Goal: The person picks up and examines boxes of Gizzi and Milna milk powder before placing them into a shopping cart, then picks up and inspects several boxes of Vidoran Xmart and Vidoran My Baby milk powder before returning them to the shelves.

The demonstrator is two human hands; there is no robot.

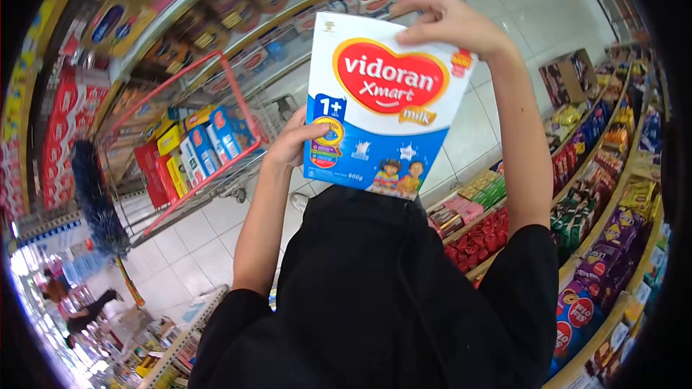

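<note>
1. the left hand (294, 137) grips the white and blue cardboard milk box (378, 112) by its left edge, thumb across the front
2. the right hand (450, 23), loosely curved and partly open, touches its top edge
3. the box is above the black-clothed lap, right of the red-rimmed wire shopping cart (236, 94) holding colourful boxes (209, 145)

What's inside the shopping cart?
Inside the shopping cart I can see yellow boxes and blue-and-white boxes, with something red beside them. Whatever lies under them is covered, so I can't tell.
</note>
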